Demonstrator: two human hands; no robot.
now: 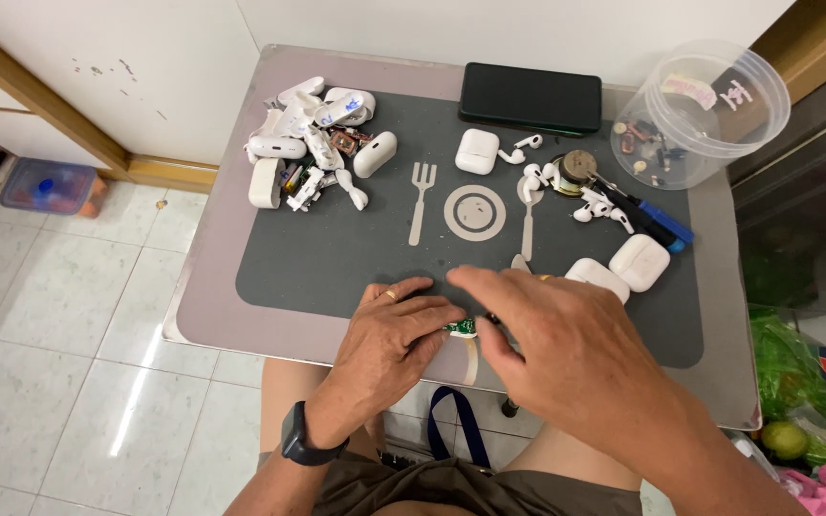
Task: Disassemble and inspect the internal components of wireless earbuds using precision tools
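We are in the middle of working on a small green circuit board [462, 328], pinched at the near edge of the counter [227, 287] between our two hands. Our left hand [392, 330] is curled narrow, its fingertips pressed against the board from the left; our right hand [552, 339] arches over it from the right and seems to grip a slim dark tool [495, 319], though most of the tool is hidden, so we cannot tell just how the fingers close. A pale strip [471, 361] hangs below the board. Judging by this, the step is fine work on the board itself, and any next move calls for a steady pinch and small, careful pressure. Beyond lie a heap of opened white earbud cases [313, 139], loose earbuds [566, 186], two whole cases [623, 268] and a clear tub [700, 115].
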